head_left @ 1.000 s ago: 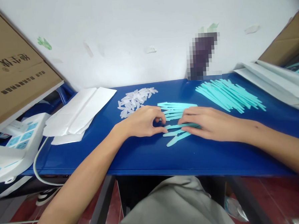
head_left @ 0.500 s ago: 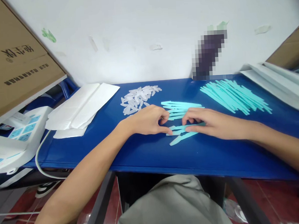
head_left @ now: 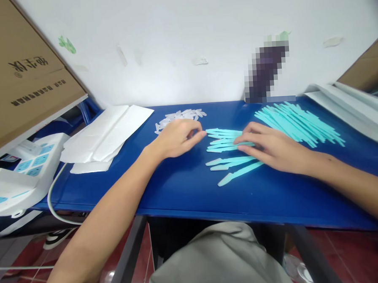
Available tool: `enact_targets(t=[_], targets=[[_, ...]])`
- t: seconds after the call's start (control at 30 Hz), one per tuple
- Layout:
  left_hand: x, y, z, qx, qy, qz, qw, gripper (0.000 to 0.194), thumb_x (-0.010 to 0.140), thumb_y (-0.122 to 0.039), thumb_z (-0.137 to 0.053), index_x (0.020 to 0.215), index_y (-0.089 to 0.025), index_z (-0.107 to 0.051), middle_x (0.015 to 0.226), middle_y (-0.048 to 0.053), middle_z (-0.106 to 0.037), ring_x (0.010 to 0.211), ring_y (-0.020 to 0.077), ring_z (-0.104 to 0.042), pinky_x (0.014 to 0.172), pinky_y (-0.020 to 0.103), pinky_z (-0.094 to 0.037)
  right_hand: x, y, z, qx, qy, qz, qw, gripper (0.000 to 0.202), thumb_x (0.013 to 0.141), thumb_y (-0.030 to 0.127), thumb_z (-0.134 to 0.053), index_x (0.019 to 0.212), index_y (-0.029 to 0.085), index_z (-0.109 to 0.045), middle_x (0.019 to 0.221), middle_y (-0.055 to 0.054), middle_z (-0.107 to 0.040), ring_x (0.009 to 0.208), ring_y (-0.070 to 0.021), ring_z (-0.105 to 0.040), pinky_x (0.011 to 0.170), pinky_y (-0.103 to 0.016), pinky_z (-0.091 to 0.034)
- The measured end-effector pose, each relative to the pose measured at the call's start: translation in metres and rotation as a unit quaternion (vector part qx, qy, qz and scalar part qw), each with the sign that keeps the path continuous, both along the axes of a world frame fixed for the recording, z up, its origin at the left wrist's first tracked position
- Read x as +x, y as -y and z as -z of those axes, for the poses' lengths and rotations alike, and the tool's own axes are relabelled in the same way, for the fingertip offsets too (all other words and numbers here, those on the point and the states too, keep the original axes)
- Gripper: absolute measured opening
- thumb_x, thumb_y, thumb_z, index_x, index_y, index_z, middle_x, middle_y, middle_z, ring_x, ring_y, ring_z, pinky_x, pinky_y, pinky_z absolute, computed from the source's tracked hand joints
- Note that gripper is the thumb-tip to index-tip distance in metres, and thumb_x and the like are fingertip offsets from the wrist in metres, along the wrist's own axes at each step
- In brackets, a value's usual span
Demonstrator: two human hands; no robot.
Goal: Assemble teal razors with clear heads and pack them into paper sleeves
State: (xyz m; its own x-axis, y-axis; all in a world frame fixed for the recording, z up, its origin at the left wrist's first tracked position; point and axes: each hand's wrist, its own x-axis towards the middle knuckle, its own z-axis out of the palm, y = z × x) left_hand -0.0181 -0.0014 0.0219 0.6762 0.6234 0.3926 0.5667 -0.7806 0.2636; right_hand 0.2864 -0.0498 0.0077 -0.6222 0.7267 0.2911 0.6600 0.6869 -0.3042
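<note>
Several turquoise eyebrow razors (head_left: 222,148) lie in a loose row at the middle of the blue table, blade ends pointing left. My right hand (head_left: 265,148) is over their handles, thumb and fingers closing round one razor of the upper group. My left hand (head_left: 179,137) is closed, thumb and index finger together beside the uppermost razor's tip; anything between them is hidden. Behind it lies a pile of small translucent blade caps (head_left: 187,115), partly covered by the hand. Closer to me, a few separate razors (head_left: 238,172) fan out, with pale tips.
A larger heap of turquoise razors (head_left: 298,123) lies at the back right. White paper sheets (head_left: 109,133) and a white power strip (head_left: 41,166) are on the left, below a cardboard box (head_left: 30,78). White packaging (head_left: 342,108) stands at the right edge.
My hands have drawn apart from the nearer razors. The left has moved back and left towards the caps; the right has shifted slightly up to the upper razors.
</note>
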Motion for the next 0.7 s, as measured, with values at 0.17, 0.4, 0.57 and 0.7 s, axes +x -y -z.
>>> enact_targets(t=[0.17, 0.4, 0.57, 0.7], targets=[[-0.019, -0.008, -0.008, -0.025, 0.042, -0.203, 0.978, 0.05, 0.103, -0.028, -0.023, 0.094, -0.018, -0.071, 0.077, 0.006, -0.068, 0.07, 0.0221, -0.058, 0.07, 0.035, -0.038, 0.001, -0.004, 0.009, -0.005, 0.039, 0.009, 0.999, 0.039, 0.106, 0.045, -0.044, 0.118, 0.022, -0.074, 0.11, -0.011, -0.066, 0.073, -0.0191, -0.064, 0.069, -0.035, -0.049], [-0.036, -0.015, -0.018, -0.054, -0.008, -0.242, 0.969, 0.028, 0.09, -0.031, -0.045, 0.089, -0.019, -0.07, 0.073, 0.005, -0.069, 0.068, 0.0237, -0.059, 0.064, 0.035, -0.037, 0.001, -0.005, 0.01, -0.045, 0.03, 0.014, 0.998, 0.033, 0.106, 0.045, -0.043, 0.107, 0.022, -0.068, 0.102, -0.009, -0.064, 0.079, -0.0213, -0.063, 0.072, -0.035, -0.047], [-0.034, -0.017, -0.006, -0.065, -0.152, -0.163, 0.973, 0.038, 0.093, -0.036, -0.053, 0.121, -0.022, -0.074, 0.088, 0.005, -0.077, 0.079, 0.0256, -0.069, 0.07, 0.033, -0.044, 0.003, -0.006, 0.009, -0.057, 0.033, 0.014, 0.998, 0.031, 0.107, 0.047, -0.043, 0.103, 0.023, -0.062, 0.095, -0.006, -0.058, 0.075, -0.0194, -0.058, 0.07, -0.034, -0.045], [-0.026, -0.019, 0.001, -0.061, -0.19, -0.129, 0.971, 0.037, 0.102, -0.033, -0.049, 0.127, -0.023, -0.075, 0.114, 0.008, -0.079, 0.102, 0.0275, -0.072, 0.085, 0.036, -0.049, 0.002, -0.005, 0.006, -0.034, 0.021, 0.014, 0.999, 0.031, 0.107, 0.048, -0.043, 0.099, 0.023, -0.06, 0.093, -0.006, -0.059, 0.077, -0.0209, -0.058, 0.072, -0.035, -0.043]])
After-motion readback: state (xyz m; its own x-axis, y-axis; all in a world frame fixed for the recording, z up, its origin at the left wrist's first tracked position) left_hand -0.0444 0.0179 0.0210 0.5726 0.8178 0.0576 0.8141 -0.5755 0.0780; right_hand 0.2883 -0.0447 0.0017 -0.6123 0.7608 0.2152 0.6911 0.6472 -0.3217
